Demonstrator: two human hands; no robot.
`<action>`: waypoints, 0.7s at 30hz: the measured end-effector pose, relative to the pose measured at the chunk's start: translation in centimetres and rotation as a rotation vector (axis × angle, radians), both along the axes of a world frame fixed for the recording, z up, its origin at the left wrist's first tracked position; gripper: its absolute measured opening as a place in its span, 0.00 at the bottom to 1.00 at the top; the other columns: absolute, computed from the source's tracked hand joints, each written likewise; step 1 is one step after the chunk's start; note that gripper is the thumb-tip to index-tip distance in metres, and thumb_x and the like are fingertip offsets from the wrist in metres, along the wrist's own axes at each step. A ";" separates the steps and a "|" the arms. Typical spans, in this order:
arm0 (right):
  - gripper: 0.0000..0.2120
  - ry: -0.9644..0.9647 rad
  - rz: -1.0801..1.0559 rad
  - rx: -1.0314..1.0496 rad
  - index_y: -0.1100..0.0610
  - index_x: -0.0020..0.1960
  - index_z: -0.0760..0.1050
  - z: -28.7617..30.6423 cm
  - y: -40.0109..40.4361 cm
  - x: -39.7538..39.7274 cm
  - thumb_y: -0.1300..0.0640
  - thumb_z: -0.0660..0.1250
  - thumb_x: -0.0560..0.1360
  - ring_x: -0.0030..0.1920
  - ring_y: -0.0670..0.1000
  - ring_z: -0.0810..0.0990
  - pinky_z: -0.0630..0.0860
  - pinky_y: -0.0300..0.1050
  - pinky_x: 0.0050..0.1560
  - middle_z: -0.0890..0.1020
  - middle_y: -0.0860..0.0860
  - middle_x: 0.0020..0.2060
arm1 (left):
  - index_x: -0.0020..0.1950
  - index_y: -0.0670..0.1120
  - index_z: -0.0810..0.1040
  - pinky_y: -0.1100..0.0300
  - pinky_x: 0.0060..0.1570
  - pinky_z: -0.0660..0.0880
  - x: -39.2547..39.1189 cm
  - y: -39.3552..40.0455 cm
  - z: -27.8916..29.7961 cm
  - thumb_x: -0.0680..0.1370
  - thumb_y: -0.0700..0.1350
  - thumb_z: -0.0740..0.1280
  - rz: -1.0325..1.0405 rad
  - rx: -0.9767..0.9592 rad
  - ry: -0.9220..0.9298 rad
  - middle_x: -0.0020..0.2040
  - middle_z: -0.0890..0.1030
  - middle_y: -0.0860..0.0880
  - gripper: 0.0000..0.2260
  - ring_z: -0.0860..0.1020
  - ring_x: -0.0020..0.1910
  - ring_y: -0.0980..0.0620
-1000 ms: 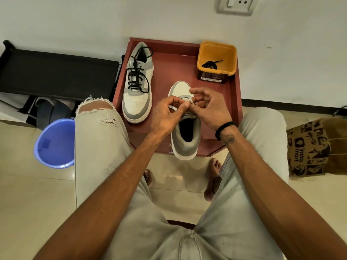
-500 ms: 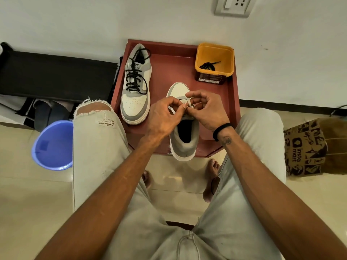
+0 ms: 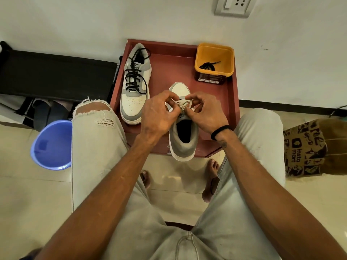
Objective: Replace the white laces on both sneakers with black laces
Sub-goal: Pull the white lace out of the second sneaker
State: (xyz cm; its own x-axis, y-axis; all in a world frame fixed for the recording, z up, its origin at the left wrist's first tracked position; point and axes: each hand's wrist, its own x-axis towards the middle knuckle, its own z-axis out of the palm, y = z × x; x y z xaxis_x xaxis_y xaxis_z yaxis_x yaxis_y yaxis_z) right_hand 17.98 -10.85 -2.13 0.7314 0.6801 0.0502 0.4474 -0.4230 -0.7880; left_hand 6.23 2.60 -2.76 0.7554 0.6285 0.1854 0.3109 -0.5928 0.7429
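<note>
left hand (image 3: 157, 117) and right hand (image 3: 207, 113), fingers curled, each pinch the white lace (image 3: 182, 106) over the eyelets of the near sneaker (image 3: 185, 145), which lies on the red-brown table (image 3: 169, 72) with its heel past the 6 o'clock edge; at 10 o'clock from the hands lies the second sneaker (image 3: 135, 102), threaded with a black lace (image 3: 133, 77), well apart. at 1 o'clock an orange tub (image 3: 214, 53) holds another black lace (image 3: 207, 66); a blue bucket (image 3: 50, 145) stands on the floor at 8 o'clock
</note>
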 end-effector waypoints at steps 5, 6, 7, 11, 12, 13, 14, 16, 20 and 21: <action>0.15 0.001 -0.029 -0.007 0.50 0.59 0.82 -0.2 0.1 0.2 0.57 0.76 0.73 0.37 0.42 0.78 0.79 0.38 0.42 0.82 0.45 0.43 | 0.60 0.46 0.81 0.59 0.38 0.75 0.1 0.4 1.5 0.77 0.36 0.71 0.120 -1.130 -0.077 0.38 0.84 0.50 0.13 0.71 0.29 0.57; 0.15 0.004 -0.040 -0.009 0.50 0.59 0.82 -0.3 0.1 0.2 0.58 0.76 0.73 0.37 0.42 0.78 0.80 0.39 0.42 0.82 0.46 0.44 | 0.62 0.46 0.80 0.60 0.38 0.74 0.0 0.4 1.9 0.77 0.35 0.69 0.109 -1.270 -0.084 0.39 0.83 0.49 0.14 0.69 0.29 0.57; 0.16 0.010 -0.051 -0.009 0.50 0.59 0.82 -0.3 0.1 0.2 0.58 0.76 0.72 0.38 0.43 0.79 0.81 0.41 0.43 0.82 0.46 0.44 | 0.63 0.46 0.79 0.61 0.38 0.73 -0.1 0.5 2.2 0.78 0.35 0.68 0.089 -1.365 -0.098 0.39 0.81 0.49 0.15 0.68 0.29 0.57; 0.16 0.051 -0.076 0.010 0.51 0.59 0.81 -0.4 0.1 0.3 0.58 0.76 0.72 0.39 0.45 0.81 0.83 0.46 0.46 0.83 0.46 0.43 | 0.61 0.48 0.79 0.60 0.40 0.76 -0.2 1.0 2.4 0.80 0.42 0.70 0.060 -1.361 -0.126 0.41 0.82 0.49 0.10 0.72 0.32 0.56; 0.16 0.064 -0.080 0.021 0.51 0.59 0.81 -0.3 0.1 0.3 0.58 0.76 0.72 0.39 0.45 0.81 0.84 0.47 0.47 0.83 0.47 0.43 | 0.59 0.48 0.80 0.60 0.40 0.77 -0.2 1.0 2.0 0.80 0.48 0.72 0.072 -1.205 -0.076 0.42 0.83 0.48 0.10 0.74 0.34 0.55; 0.16 0.080 -0.078 0.038 0.51 0.59 0.81 -0.3 0.1 0.3 0.57 0.76 0.73 0.39 0.45 0.81 0.84 0.47 0.47 0.83 0.47 0.43 | 0.56 0.50 0.82 0.59 0.41 0.78 -0.2 0.9 1.5 0.78 0.54 0.74 0.077 -0.981 0.007 0.44 0.84 0.48 0.12 0.75 0.36 0.55; 0.16 0.099 -0.074 0.060 0.52 0.59 0.81 -0.3 0.1 0.3 0.56 0.77 0.73 0.40 0.46 0.81 0.83 0.46 0.46 0.83 0.48 0.43 | 0.53 0.53 0.83 0.60 0.42 0.78 -0.1 0.8 0.9 0.75 0.60 0.75 0.059 -0.747 0.093 0.45 0.85 0.49 0.14 0.77 0.37 0.56; 0.18 0.134 -0.072 0.098 0.52 0.60 0.81 -0.3 0.2 0.2 0.53 0.78 0.71 0.41 0.50 0.83 0.83 0.46 0.46 0.83 0.50 0.43 | 0.47 0.56 0.84 0.64 0.40 0.77 0.0 0.1 0.3 0.71 0.67 0.75 0.010 -0.427 0.176 0.41 0.84 0.55 0.16 0.78 0.36 0.62; 0.18 0.133 -0.066 0.110 0.52 0.60 0.81 -0.4 0.2 0.2 0.56 0.78 0.72 0.41 0.52 0.83 0.83 0.43 0.45 0.84 0.51 0.45 | 0.46 0.52 0.85 0.61 0.39 0.76 0.2 -0.5 -0.3 0.77 0.57 0.74 -0.010 -0.273 0.058 0.38 0.82 0.57 0.09 0.76 0.33 0.64; 0.18 0.128 -0.061 0.112 0.53 0.61 0.81 -0.4 0.1 0.2 0.58 0.78 0.72 0.40 0.50 0.82 0.83 0.42 0.45 0.84 0.51 0.45 | 0.46 0.51 0.85 0.61 0.41 0.77 0.3 -0.5 -0.3 0.78 0.54 0.74 -0.015 -0.297 0.046 0.39 0.83 0.57 0.08 0.77 0.34 0.64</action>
